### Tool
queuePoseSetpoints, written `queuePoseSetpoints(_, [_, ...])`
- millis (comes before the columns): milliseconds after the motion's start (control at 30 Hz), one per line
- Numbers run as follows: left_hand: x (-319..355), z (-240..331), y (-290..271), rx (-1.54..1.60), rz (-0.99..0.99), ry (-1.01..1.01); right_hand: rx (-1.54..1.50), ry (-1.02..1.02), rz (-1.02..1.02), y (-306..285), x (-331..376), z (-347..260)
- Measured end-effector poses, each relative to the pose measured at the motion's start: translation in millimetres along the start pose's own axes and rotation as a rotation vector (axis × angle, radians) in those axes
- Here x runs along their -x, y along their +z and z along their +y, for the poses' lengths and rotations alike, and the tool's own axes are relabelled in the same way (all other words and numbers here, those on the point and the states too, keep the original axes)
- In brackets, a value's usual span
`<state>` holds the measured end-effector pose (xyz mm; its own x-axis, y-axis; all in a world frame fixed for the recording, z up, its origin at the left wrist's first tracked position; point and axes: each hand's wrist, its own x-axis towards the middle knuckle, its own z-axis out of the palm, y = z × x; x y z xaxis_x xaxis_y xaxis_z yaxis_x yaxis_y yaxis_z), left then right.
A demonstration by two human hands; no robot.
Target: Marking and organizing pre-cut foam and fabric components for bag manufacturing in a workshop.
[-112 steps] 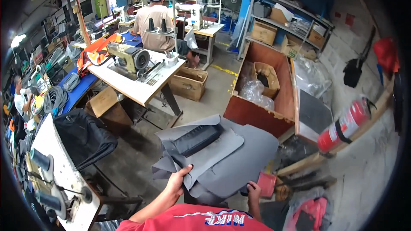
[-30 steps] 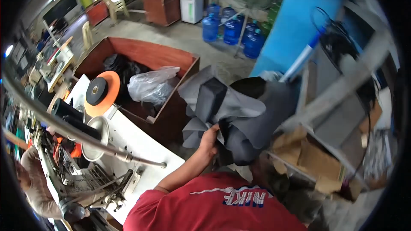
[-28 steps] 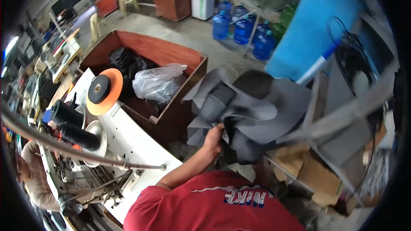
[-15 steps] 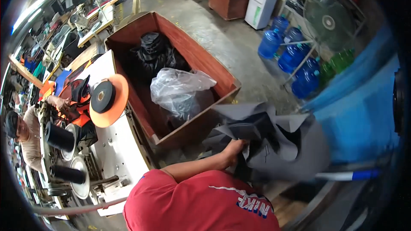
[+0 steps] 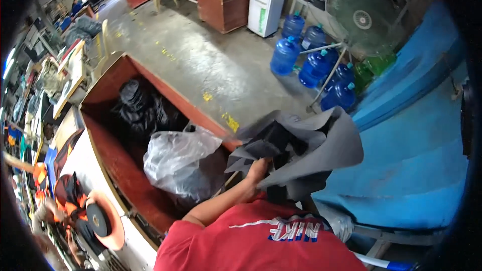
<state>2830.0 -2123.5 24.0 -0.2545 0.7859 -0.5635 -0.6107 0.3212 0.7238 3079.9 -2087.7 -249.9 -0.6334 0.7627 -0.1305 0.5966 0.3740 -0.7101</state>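
My left hand (image 5: pixel 257 171) is closed on a loose bundle of dark grey fabric pieces (image 5: pixel 334 143), which it holds up in front of my red shirt. The sheets curl and fan out to the right of my fingers, with darker folds in the middle. My fingertips are partly covered by the cloth. Just left of the bundle, a clear plastic bag (image 5: pixel 178 163) with dark contents lies in a large reddish wooden bin (image 5: pixel 108 163). Behind it in the bin sits a black plastic bag (image 5: pixel 138 103). My right hand does not show.
At the left, a co-worker's hand (image 5: pixel 54 210) is beside black and orange cloth at a white sewing table (image 5: pixel 83 163). Blue water jugs (image 5: pixel 284 55), a standing fan (image 5: pixel 361 19) and a water dispenser (image 5: pixel 266 2) stand ahead. A blue covering (image 5: pixel 391 170) hangs at the right.
My view has swung to the right, so the bin and sewing table now sit farther left and more of the blue covering shows. My left hand still grips the grey fabric, which has changed its folds.
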Motion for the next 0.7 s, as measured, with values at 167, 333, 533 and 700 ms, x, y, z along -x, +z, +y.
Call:
queuePoseSetpoints(167, [-90, 15, -10, 0.399, 0.123, -0.164, 0.036, -0.045, -0.035, -30, -106, 21])
queuePoseSetpoints(333, [-215, 17, -20, 0.472, 0.357, -0.189, 0.074, -0.140, -0.099, -74, -266, 62])
queuePoseSetpoints(533, [-339, 131, 22, 0.907, 0.378, 0.178, -0.483, 0.206, -0.293, -90, -454, 116])
queuePoseSetpoints(700, [-416, 155, -22, 1.013, 0.545, 0.198, -0.115, 0.290, -0.635, -167, -583, -36])
